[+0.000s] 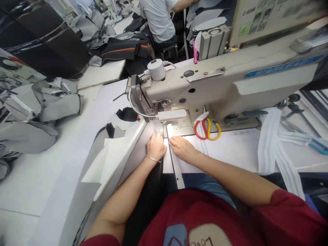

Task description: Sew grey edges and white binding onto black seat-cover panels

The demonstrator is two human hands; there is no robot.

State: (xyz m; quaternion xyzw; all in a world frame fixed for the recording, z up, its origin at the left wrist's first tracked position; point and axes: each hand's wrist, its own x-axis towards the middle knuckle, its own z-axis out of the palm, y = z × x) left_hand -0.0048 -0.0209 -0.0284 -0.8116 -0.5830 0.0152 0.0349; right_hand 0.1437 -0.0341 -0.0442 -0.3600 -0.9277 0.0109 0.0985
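Observation:
Just in front of the sewing machine's (188, 90) presser area, both hands work close together. My left hand (155, 147), a bracelet at its wrist, is closed on the edge of a large grey fabric panel (134, 150) that spreads to the left. My right hand (183, 149) pinches a narrow white strip with a dark edge (176, 167). This strip runs from beside the needle plate down over the table's front edge towards my lap. The white lamp head (172, 115) hides the needle, and the fingertips are partly covered.
Scissors with red and yellow handles (208, 129) lie on the machine bed to the right. Striped white webbing (269, 147) hangs over the table edge near blue-handled scissors (319, 145). Grey sewn pieces (38, 116) are heaped at left. Another person (159, 20) sits behind the machine.

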